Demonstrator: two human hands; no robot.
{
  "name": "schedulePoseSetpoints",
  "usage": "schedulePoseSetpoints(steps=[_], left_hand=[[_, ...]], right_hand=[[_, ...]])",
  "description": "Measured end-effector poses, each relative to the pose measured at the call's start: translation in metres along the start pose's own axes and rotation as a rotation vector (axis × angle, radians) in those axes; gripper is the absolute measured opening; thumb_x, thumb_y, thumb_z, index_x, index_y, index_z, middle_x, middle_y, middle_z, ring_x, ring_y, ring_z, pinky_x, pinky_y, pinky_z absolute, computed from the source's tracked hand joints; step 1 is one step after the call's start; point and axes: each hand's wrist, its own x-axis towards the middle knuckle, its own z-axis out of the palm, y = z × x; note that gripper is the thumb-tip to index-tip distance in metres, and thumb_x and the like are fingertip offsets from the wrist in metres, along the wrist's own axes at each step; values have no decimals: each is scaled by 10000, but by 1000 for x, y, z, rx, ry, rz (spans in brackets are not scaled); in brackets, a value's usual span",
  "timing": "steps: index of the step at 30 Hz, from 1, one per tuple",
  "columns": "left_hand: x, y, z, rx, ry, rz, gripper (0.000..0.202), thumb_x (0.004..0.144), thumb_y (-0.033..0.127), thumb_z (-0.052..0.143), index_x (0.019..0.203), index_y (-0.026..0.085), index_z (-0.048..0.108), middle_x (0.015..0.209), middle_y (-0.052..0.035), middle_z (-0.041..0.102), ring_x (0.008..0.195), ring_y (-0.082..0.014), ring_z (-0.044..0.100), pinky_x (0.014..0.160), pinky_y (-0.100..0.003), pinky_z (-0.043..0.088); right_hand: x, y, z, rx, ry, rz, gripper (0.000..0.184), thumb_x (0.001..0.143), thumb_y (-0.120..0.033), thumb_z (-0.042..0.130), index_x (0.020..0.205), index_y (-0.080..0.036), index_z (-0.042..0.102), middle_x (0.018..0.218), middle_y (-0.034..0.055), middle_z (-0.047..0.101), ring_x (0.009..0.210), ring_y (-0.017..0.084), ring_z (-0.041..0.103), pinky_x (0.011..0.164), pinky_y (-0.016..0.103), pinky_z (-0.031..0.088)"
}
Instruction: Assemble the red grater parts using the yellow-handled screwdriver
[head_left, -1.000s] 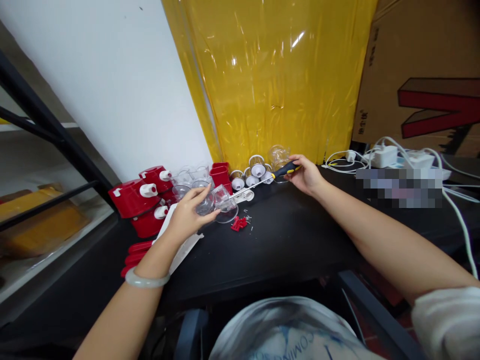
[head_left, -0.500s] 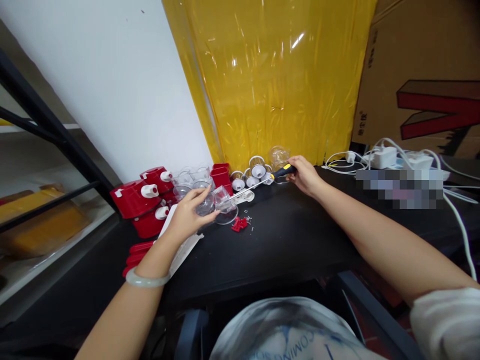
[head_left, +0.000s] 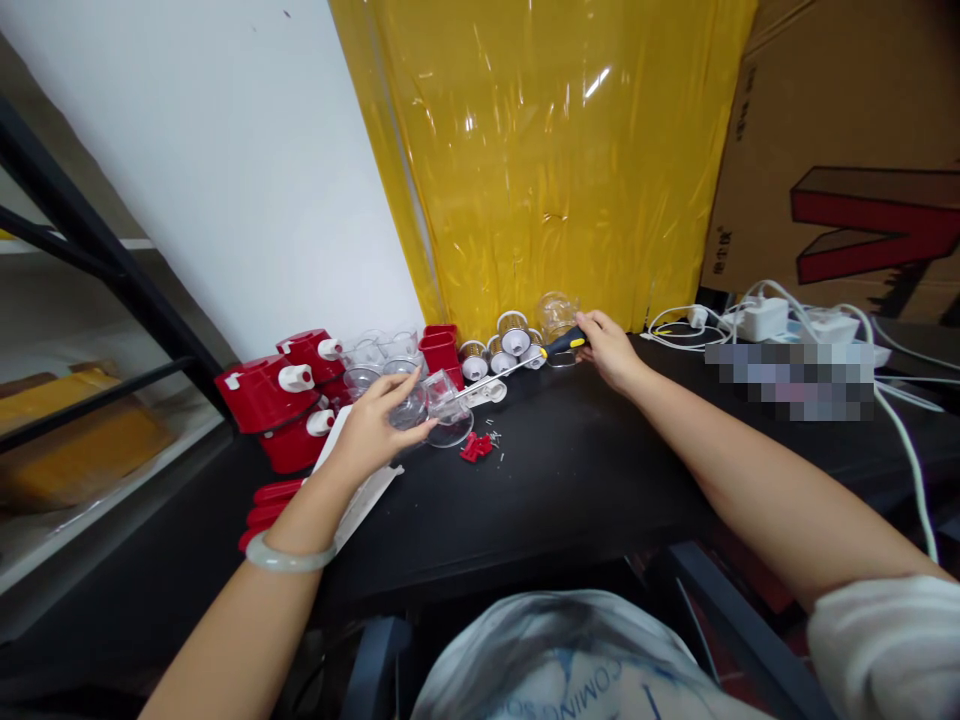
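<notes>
My left hand (head_left: pixel 373 430) grips a clear plastic cup (head_left: pixel 444 405) lying tilted on the black table (head_left: pixel 570 480). My right hand (head_left: pixel 611 350) is closed round the black and yellow handle of a screwdriver (head_left: pixel 559 347). Its metal shaft runs left, with the tip at a white fitting (head_left: pixel 489 391) on the clear cup. A small red part (head_left: pixel 474 447) and tiny screws lie just in front of the cup.
Red housings with white knobs (head_left: pixel 266 392) stack at the left. Clear cups (head_left: pixel 517 335) and a red box (head_left: pixel 440 350) stand along the yellow plastic sheet (head_left: pixel 540 150). White chargers and cables (head_left: pixel 780 320) lie at the right by a cardboard box (head_left: pixel 847 150).
My right hand has shifted slightly on the screwdriver handle. My left hand keeps hold of the clear cup in the same place.
</notes>
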Motion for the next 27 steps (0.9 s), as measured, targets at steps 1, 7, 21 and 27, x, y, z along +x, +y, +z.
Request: schedulePoseSetpoints(steps=[1, 7, 21, 27], left_hand=[[0, 0, 0, 1, -2, 0, 677, 832, 496, 737, 1435, 229, 583, 1282, -111, 637, 1145, -272, 646, 1006, -443, 532], [-1, 1, -3, 19, -30, 24, 691, 849, 488, 733, 1460, 218, 556, 1293, -108, 628, 1157, -265, 639, 1017, -414, 525], [0, -3, -1, 36, -1, 38, 688, 835, 503, 742, 1443, 226, 579, 1281, -114, 640, 1130, -276, 656, 993, -427, 541], [-1, -3, -1, 36, 1, 50, 672, 845, 469, 743, 1448, 226, 572, 1279, -113, 641, 1141, -275, 657, 1014, -431, 535]], right_hand=[[-1, -1, 0, 25, 12, 2, 384, 731, -527, 729, 784, -257, 462, 564, -71, 411, 457, 99, 363, 495, 271, 393], [-10, -10, 2, 259, -56, 64, 273, 652, -352, 657, 847, -255, 492, 719, -29, 561, 548, 133, 511, 518, 279, 426], [-6, -9, 0, 258, -33, -16, 255, 644, -338, 637, 846, -257, 505, 688, -45, 506, 514, 119, 474, 481, 265, 436], [-1, -2, -2, 34, 41, -105, 429, 816, -664, 568, 777, -239, 524, 586, -30, 481, 450, 124, 460, 435, 268, 385]])
